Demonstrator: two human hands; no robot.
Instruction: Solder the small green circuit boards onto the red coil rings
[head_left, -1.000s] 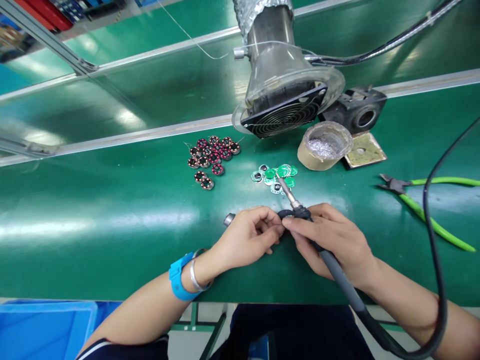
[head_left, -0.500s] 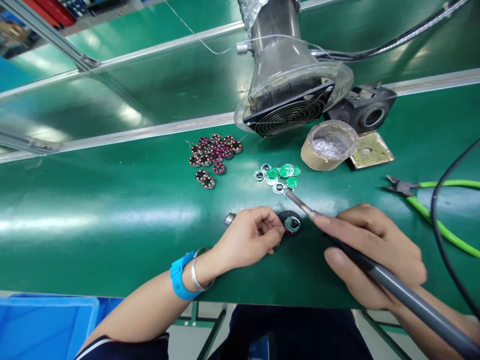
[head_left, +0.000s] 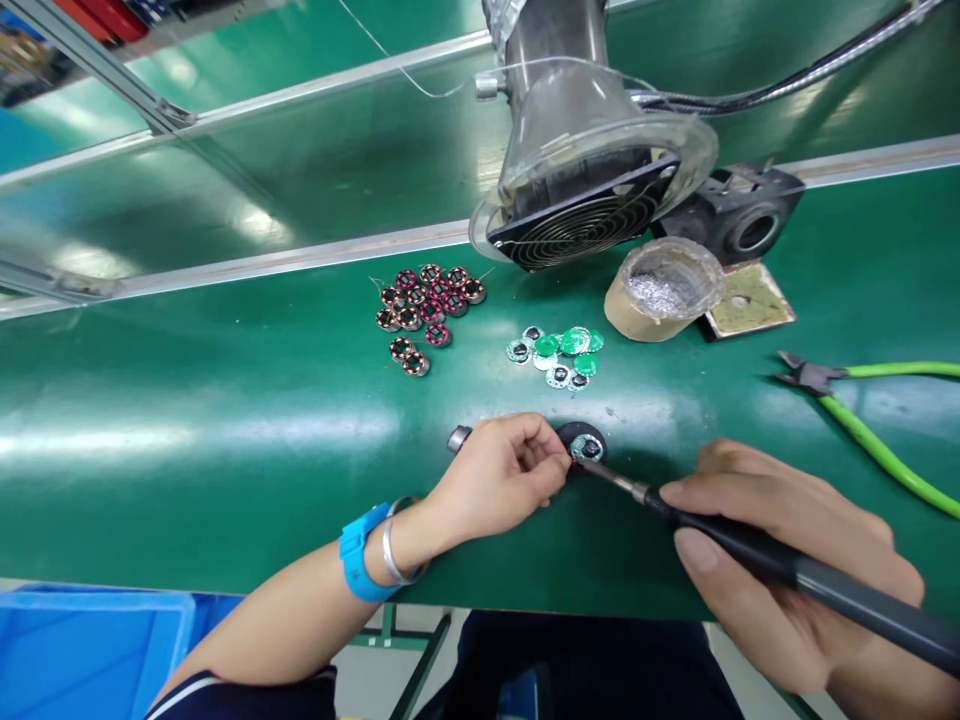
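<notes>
A soldering iron [head_left: 720, 535] with a dark handle is gripped in my right hand [head_left: 795, 560]. Its metal tip reaches the lower edge of a small round circuit board [head_left: 587, 447], which lies on a black round base [head_left: 566, 434]. Beside that board, my left hand [head_left: 510, 470] is closed in a pinch; a bit of red, perhaps a wire, shows at its fingertips. A silvery cylindrical part [head_left: 458, 438] sticks out behind the left hand, mostly hidden by it. Beyond the hands lie several loose round circuit boards [head_left: 574, 341], some green side up.
Several copper-wound coils [head_left: 433, 312] are grouped at the back. A fume extractor [head_left: 585, 215] hangs over a tub of solder scraps [head_left: 660, 290], a soldering iron stand [head_left: 742, 215] and a sponge tray [head_left: 750, 300]. Green-handled cutters [head_left: 862, 410] lie right. A blue bin [head_left: 97, 650] stands lower left.
My right hand has moved down and to the right, bringing the iron's tip from near the loose boards to the board by my left fingers. My left hand stays in place.
</notes>
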